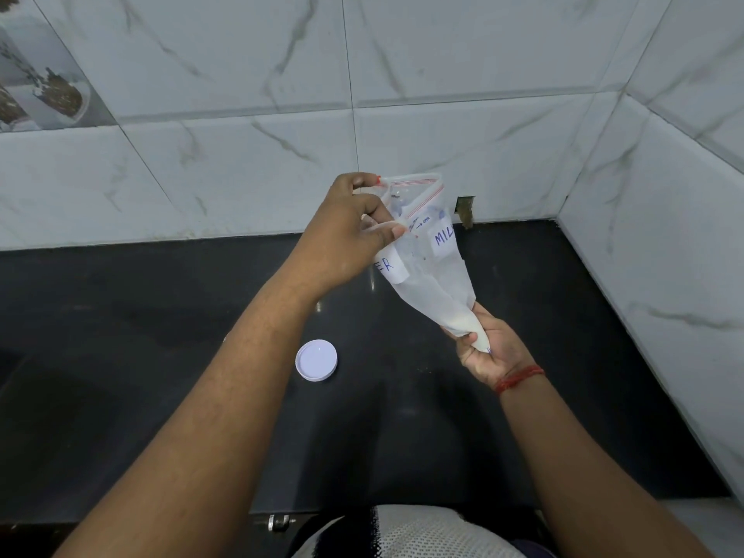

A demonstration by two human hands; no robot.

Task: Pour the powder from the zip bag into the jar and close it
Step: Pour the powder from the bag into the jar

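Your left hand (354, 231) pinches the zip bag's (432, 271) open mouth at twelve o'clock; your right hand (489, 348) grips its powder-filled bottom corner at three. The white lid (317, 360) lies on the black counter (120, 316) at centre.

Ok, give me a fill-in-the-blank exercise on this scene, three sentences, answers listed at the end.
1. The left hand pinches the zip bag at its ____ end.
2. The right hand grips the bag's lower corner, where the white ____ has gathered.
3. The white lid lies on the ____ countertop, apart from both hands.

Missing words: open (zip); powder; black
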